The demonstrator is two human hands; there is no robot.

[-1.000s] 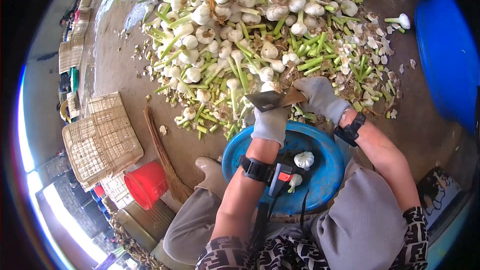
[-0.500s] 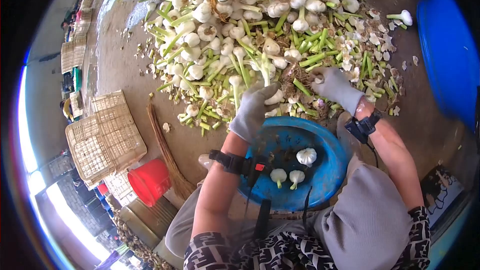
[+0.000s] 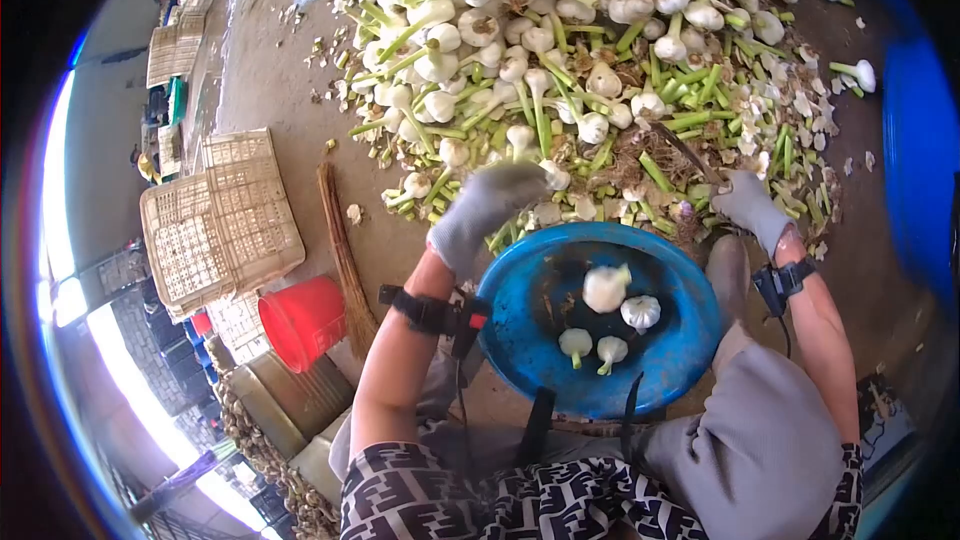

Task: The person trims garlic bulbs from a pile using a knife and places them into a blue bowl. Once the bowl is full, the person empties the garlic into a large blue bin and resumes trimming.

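My left hand (image 3: 490, 205), in a grey glove, hovers just above the left rim of the blue basin (image 3: 505, 340). Its fingers stretch to the right, slightly smeared, near a garlic bulb (image 3: 555, 175) at the pile's edge; no bulb shows in its grip. In my gloved right hand (image 3: 750, 202) is a knife (image 3: 688, 150), its dark thin blade pointing up and left over trimmed roots (image 3: 640, 160). Several trimmed garlic bulbs lie in the basin, among them a blurred one (image 3: 605, 289) and a white one (image 3: 640, 312).
A large garlic pile (image 3: 520, 50) with green stems spreads ahead, cut stalks and peelings at its near side. Leftward are a cream plastic crate (image 3: 220, 230), a red bucket (image 3: 303, 322) and a straw broom (image 3: 345, 260). A big blue tub (image 3: 915, 150) stands at the right.
A further garlic bulb now shows in the basin, blurred. My left hand has moved left, away from the bulb it was at; my right hand has drawn right, its knife now showing. The view has shifted.
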